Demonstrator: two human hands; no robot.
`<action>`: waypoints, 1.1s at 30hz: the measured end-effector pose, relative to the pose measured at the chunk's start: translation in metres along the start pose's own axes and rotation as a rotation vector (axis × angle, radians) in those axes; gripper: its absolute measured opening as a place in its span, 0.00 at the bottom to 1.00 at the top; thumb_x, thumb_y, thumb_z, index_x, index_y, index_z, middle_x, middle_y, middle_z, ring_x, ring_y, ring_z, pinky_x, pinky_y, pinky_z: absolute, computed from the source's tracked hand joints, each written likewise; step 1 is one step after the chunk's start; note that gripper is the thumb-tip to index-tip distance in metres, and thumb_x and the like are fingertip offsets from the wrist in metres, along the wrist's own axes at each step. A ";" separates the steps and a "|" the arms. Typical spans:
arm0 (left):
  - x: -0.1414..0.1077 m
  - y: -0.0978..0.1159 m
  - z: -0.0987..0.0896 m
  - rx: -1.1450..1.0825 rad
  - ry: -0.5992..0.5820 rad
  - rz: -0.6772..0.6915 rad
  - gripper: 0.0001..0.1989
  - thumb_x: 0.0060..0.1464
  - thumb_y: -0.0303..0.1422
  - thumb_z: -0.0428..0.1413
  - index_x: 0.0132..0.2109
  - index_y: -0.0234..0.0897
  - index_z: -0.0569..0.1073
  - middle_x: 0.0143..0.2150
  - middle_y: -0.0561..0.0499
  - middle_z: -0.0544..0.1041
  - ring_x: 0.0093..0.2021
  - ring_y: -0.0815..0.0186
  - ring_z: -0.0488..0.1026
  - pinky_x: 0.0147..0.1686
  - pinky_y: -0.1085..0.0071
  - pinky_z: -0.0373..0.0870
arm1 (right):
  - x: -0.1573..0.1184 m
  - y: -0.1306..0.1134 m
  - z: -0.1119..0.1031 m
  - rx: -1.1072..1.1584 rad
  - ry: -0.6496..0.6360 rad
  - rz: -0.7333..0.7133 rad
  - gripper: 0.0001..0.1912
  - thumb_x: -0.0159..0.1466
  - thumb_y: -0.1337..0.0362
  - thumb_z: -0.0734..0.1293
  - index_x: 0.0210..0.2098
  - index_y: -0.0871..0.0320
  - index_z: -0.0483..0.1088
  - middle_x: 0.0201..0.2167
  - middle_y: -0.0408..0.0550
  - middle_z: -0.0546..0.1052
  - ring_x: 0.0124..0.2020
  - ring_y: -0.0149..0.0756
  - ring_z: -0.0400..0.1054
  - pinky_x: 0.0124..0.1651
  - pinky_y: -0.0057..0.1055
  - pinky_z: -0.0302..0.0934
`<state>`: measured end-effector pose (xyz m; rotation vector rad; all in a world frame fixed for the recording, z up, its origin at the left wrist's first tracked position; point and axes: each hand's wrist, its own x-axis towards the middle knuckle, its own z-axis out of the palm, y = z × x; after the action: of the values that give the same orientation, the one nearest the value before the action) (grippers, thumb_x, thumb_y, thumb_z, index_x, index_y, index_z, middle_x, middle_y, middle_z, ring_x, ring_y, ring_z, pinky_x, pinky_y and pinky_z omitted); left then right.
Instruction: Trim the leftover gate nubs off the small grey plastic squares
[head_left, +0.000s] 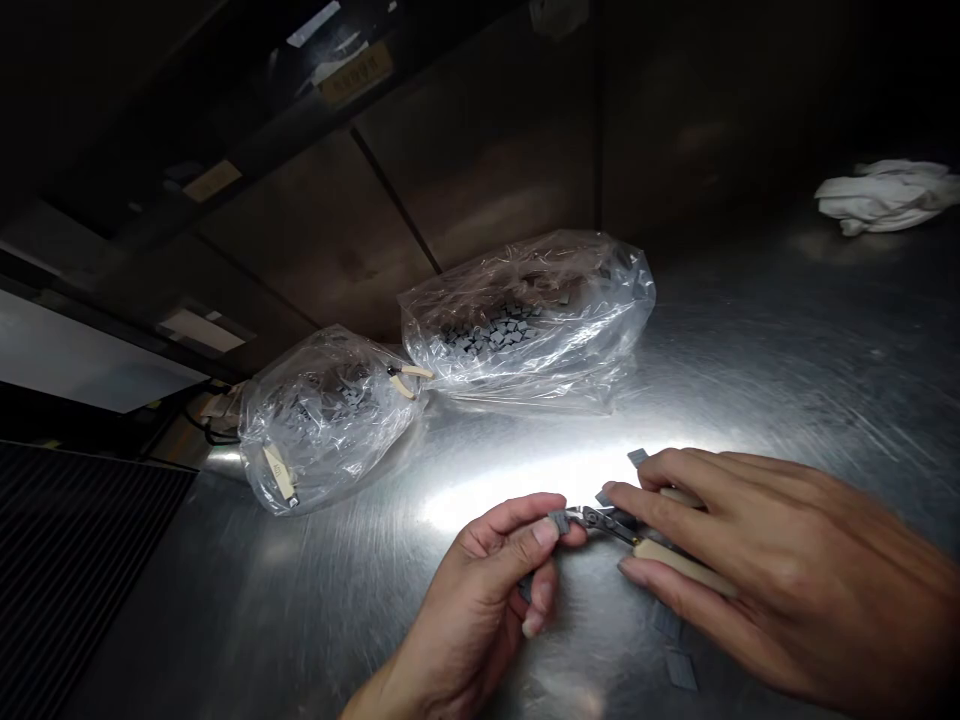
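Observation:
Between the thumb and forefinger of my left hand is a small grey rectangular piece. Another dark grey piece shows under its curled fingers. My right hand grips a pair of nippers with cream handles, and their metal jaws meet the edge of the held piece. Whether the jaws are closed on it I cannot tell. Beside the right fingertips are two more grey pieces, one near the forefinger and one farther back. Below the right hand lies a loose grey piece.
Two clear plastic bags stand at the back; the right bag and the left bag contain many grey pieces. Cream-handled pliers and a cream tag-like item lie at the left bag. A white cloth rests on the metal table.

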<state>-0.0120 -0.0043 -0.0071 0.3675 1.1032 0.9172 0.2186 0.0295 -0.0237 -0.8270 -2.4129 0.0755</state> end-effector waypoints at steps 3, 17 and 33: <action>0.001 0.000 0.001 0.025 0.000 0.012 0.09 0.54 0.30 0.70 0.43 0.34 0.86 0.38 0.45 0.84 0.18 0.81 0.62 0.18 0.82 0.56 | 0.003 -0.001 -0.002 -0.013 0.007 -0.005 0.15 0.72 0.65 0.63 0.55 0.61 0.71 0.40 0.51 0.77 0.36 0.41 0.73 0.31 0.36 0.63; 0.000 0.000 0.002 0.040 0.011 0.008 0.08 0.54 0.32 0.71 0.40 0.33 0.86 0.37 0.45 0.84 0.18 0.81 0.61 0.18 0.81 0.54 | 0.001 -0.004 0.001 -0.044 0.009 -0.025 0.14 0.74 0.65 0.61 0.56 0.61 0.71 0.39 0.48 0.76 0.35 0.38 0.72 0.36 0.37 0.60; 0.000 -0.003 0.003 0.036 0.015 0.018 0.08 0.52 0.32 0.72 0.38 0.32 0.86 0.37 0.44 0.84 0.20 0.81 0.59 0.19 0.81 0.55 | -0.001 -0.006 0.001 -0.020 -0.016 -0.001 0.14 0.75 0.66 0.60 0.56 0.59 0.71 0.40 0.48 0.77 0.35 0.38 0.73 0.35 0.37 0.62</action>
<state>-0.0085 -0.0057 -0.0077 0.4016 1.1330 0.9181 0.2150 0.0243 -0.0237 -0.8373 -2.4331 0.0575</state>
